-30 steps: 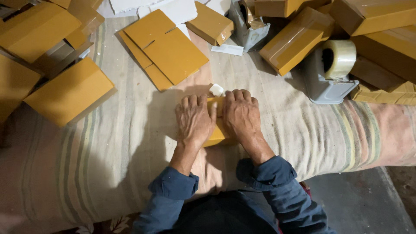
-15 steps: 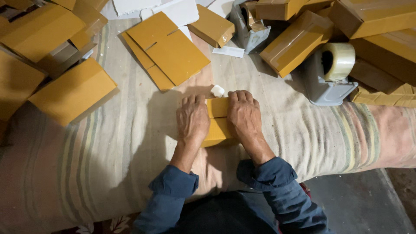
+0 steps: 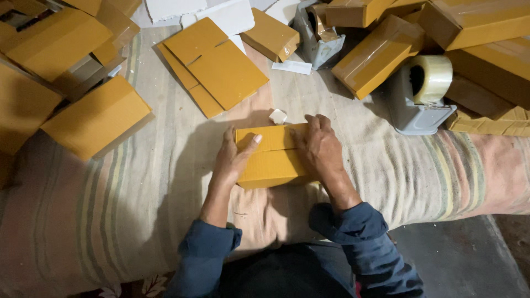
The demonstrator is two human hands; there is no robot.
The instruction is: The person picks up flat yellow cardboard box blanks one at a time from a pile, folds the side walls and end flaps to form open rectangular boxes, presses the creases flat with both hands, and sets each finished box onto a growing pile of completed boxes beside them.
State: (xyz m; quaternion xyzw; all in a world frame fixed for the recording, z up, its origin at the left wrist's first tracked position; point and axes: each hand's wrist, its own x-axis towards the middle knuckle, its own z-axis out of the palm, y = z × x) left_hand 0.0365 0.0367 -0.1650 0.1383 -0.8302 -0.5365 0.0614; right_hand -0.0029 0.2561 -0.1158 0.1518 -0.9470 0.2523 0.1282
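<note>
Many tan cardboard boxes [image 3: 381,55] crowd the far edge of a faded striped cloth [image 3: 110,209], closed ones piled at right and left, with flattened blanks [image 3: 215,69] lying far centre beside white sheets [image 3: 221,14]. Smaller, a grey tape dispenser [image 3: 417,105] with a clear roll stands at right, and a small ribbed box [image 3: 273,154] sits centre, near the cloth's front edge. The left hand [image 3: 234,157] clasps its left end, thumb on top, while the right hand [image 3: 320,146] presses flat on its right side, fingers together; a white scrap [image 3: 277,116] lies just beyond.
</note>
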